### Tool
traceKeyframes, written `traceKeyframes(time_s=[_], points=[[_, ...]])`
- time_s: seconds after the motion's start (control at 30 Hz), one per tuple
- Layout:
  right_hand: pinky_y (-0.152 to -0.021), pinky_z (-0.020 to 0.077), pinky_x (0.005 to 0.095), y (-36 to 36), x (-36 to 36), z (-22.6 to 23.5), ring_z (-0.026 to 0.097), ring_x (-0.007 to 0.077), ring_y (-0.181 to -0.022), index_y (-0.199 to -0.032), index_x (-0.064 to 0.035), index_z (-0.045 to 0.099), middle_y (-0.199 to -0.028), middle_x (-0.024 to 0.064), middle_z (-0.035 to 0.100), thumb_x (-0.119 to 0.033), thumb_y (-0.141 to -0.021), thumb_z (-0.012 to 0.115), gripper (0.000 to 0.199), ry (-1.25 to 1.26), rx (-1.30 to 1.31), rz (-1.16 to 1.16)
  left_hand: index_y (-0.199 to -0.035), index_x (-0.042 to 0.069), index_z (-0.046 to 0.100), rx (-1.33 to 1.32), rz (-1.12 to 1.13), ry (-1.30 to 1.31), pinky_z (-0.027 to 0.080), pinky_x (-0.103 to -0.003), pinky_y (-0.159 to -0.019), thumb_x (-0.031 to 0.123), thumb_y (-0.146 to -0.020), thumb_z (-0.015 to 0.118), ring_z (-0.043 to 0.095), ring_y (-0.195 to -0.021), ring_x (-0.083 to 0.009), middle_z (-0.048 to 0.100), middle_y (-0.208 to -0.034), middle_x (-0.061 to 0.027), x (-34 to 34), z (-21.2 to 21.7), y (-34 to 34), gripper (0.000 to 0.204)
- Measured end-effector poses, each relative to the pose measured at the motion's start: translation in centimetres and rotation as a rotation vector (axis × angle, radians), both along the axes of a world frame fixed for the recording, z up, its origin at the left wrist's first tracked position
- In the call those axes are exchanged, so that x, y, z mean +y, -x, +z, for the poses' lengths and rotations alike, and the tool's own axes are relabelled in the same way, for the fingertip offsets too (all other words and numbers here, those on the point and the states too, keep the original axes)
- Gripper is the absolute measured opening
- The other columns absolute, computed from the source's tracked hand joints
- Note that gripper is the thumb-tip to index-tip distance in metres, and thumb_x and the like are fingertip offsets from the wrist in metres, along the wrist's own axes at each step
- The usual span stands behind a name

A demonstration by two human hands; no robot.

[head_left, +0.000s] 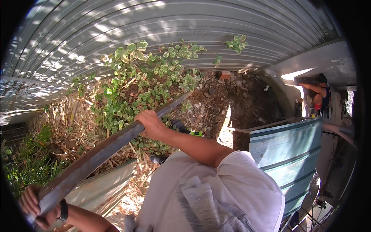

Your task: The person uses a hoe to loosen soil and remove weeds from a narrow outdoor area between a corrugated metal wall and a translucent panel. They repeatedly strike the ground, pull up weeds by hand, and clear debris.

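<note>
A long grey metal bar [102, 152], brownish with rust along one side, slants across my body from the lower left to the upper middle. My left hand [34, 207], with a black band on its wrist, is wrapped round the near end. Farther up, my right hand [150, 124] grips the bar from above, fingers curled over it. The bar's far end tapers to view above the soil, beside variegated leafy plants [154, 92]. Below my right forearm lies a dark thing with a bright green end [196, 133], partly hidden.
A corrugated metal fence [185, 23] runs along the far side. Dry stalks [69, 123] cover the left ground; bare soil [247, 104] with rubble and an orange brick [225, 75] lies ahead. Green metal sheeting [286, 154] stands to my right. Beyond it, another person [322, 96] is crouching.
</note>
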State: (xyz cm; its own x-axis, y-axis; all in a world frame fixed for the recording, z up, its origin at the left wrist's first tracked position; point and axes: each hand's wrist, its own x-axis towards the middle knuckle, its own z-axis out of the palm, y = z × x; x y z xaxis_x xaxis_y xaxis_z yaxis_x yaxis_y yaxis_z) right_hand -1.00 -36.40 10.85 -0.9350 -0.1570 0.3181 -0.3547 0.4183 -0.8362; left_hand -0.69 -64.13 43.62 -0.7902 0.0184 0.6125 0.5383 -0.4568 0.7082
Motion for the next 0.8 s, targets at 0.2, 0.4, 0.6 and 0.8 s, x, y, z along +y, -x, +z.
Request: traceKeyframes(time_s=[0.2,0.4,0.6,0.8], points=[[-0.093,0.0478,0.0458,1.4,5.0,-14.6,0.061,0.0400,-0.102,-0.106,-0.0074,0.061,-0.098,0.0157,0.064,-0.002,-0.066,0.080,0.044,-0.140,-0.243,0.111,-0.100,0.018,0.047,-0.192,0.079,0.055,0.038,-0.034,-0.085,0.023,-0.079,0.078,0.052,-0.080,-0.0113,0.052,-0.086,0.0055,-0.2,-14.9,-3.3,0.038],[-0.083,0.0518,0.0474,2.1,6.2,-13.9,0.066,0.0379,-0.096,-0.098,-0.0045,0.061,-0.093,0.0159,0.066,-0.004,-0.065,0.079,0.038,-0.171,-0.247,0.331,-0.109,0.015,0.048,-0.271,0.309,0.041,0.038,-0.039,-0.091,0.019,-0.088,0.070,0.048,-0.089,-0.0156,0.049,-0.094,0.0005,1.2,-13.2,-6.3,0.031],[-0.076,0.0533,0.0480,3.4,8.9,-13.5,0.069,0.0387,-0.088,-0.095,-0.0056,0.064,-0.087,0.0164,0.069,-0.007,-0.062,0.079,0.036,-0.143,-0.351,0.487,-0.114,0.012,0.045,-0.323,0.422,0.104,0.037,-0.045,-0.099,0.022,-0.094,0.065,0.047,-0.094,-0.0182,0.047,-0.098,-0.0015,5.5,-10.9,-6.8,0.030],[-0.077,0.0528,0.0471,4.2,8.6,-13.0,0.068,0.0385,-0.091,-0.097,-0.0054,0.064,-0.092,0.0164,0.068,-0.012,-0.066,0.083,0.037,-0.100,-0.293,0.343,-0.114,0.013,0.047,-0.495,0.368,0.115,0.038,-0.046,-0.104,0.030,-0.092,0.072,0.050,-0.099,-0.0193,0.049,-0.097,0.0000,2.9,-9.7,-4.1,0.037]])
